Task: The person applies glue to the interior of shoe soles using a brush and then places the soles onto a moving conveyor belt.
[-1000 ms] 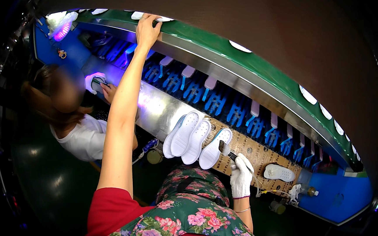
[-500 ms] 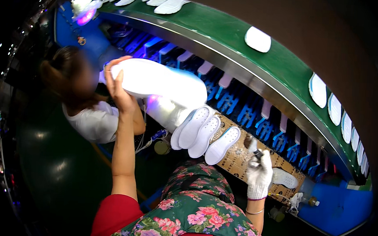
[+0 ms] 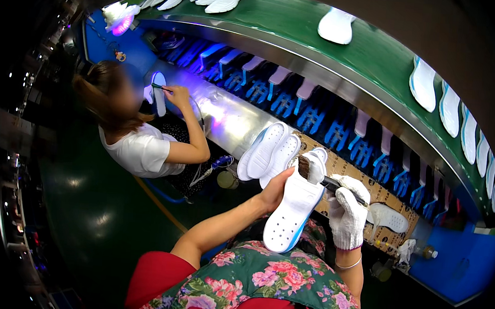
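Observation:
In front of my body, my left hand (image 3: 277,191) grips the edge of a white shoe sole (image 3: 291,215) with a blue side and small holes at its near end. My right hand (image 3: 348,212), in a white knitted glove, is closed on the black handle of a brush (image 3: 330,184). The brush's dark bristles lie over the far part of the held sole and seem to touch it. Just beyond my left hand, several white soles (image 3: 266,150) lean together on the bench.
Cardboard (image 3: 339,161) covers the bench, with a grey-white perforated sole (image 3: 388,217) at its right. Behind runs a rack of blue holders (image 3: 310,121), under a green ledge (image 3: 292,14) bearing white soles. At left a co-worker (image 3: 144,147) brushes another sole (image 3: 159,94).
My left hand has come down from the upper left to in front of me, where it now holds a sole. My right hand has brought the brush over that sole.

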